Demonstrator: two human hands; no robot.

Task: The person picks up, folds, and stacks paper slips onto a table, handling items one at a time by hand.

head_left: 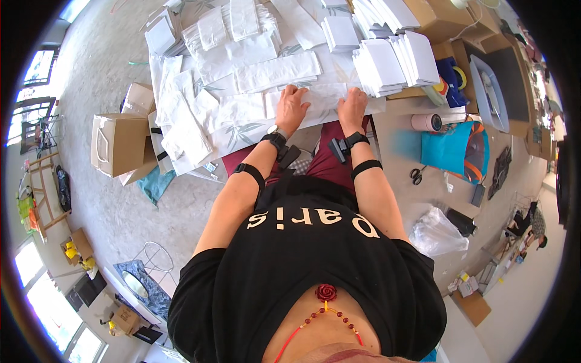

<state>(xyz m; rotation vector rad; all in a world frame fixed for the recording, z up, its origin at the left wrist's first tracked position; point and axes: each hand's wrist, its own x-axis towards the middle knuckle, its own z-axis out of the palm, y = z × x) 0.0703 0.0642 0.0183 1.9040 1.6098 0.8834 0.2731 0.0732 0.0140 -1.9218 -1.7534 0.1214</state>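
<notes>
A flat, thin white plastic bag (323, 97) lies along the near edge of the table, between and under my hands. My left hand (292, 110) rests on its left part, fingers bent and apart. At the right end of the bag, my right hand (352, 110) presses down with the thumb away from the fingers. Beyond them lies a folded stack of white bags (278, 72). More white bags (184, 136) are spread on the left side of the table. The undersides of my fingertips are hidden.
Stacks of folded white sheets (380, 65) stand at the table's right. Cardboard boxes (118, 144) sit on the floor to the left. On the right are a turquoise bag (445, 150), black scissors (416, 175), a clear plastic bag (439, 233) and a blue-grey bin (489, 94).
</notes>
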